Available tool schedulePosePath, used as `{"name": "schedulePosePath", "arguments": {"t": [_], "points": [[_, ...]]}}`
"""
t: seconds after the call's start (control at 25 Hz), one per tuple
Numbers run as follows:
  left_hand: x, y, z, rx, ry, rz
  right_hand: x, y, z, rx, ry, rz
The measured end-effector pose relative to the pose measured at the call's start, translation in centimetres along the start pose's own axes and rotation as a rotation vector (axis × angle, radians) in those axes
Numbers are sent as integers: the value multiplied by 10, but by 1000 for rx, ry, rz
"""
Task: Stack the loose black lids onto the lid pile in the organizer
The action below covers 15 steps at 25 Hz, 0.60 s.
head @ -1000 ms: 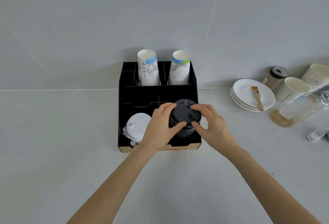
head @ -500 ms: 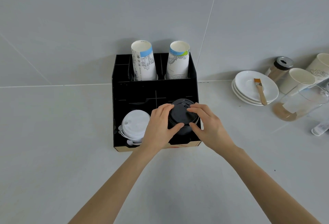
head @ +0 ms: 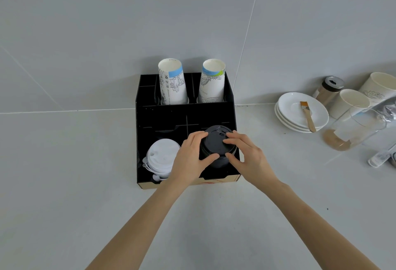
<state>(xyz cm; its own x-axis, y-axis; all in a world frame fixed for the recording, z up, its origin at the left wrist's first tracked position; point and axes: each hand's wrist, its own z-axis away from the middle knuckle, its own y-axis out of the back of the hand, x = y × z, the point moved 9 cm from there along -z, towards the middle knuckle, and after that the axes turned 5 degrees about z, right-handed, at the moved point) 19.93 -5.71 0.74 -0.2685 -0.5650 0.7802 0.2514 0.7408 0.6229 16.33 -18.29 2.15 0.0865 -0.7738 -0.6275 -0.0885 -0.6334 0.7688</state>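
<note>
A black organizer (head: 184, 115) stands against the wall on the grey counter. In its front right compartment sits a pile of black lids (head: 216, 144). My left hand (head: 190, 158) grips the pile's left side, thumb in front and fingers on the rim. My right hand (head: 246, 156) grips its right side, fingertips resting on the top lid. A pile of white lids (head: 161, 157) fills the front left compartment. No loose black lid shows on the counter.
Two stacks of printed paper cups (head: 172, 83) stand in the organizer's back row. To the right are stacked white saucers (head: 300, 111) with a small brush (head: 307, 115), a shaker jar (head: 330, 89), paper cups (head: 351, 102) and a glass jug (head: 355, 128).
Both hands have stayed around the black lid pile, and it has sunk slightly into its compartment. The camera view shifted a little.
</note>
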Motion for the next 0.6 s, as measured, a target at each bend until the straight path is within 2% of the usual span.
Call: {"name": "schedulePosePath", "arguments": {"t": [0.32, 0.52, 0.6], "points": [[8, 12, -6, -187, 5, -241, -21, 14, -8, -94, -14, 130], [20, 42, -11, -148, 18, -329, -40, 23, -18, -185, -6, 227], [29, 57, -16, -146, 25, -389, -46, 25, -24, -274, -19, 359]]}}
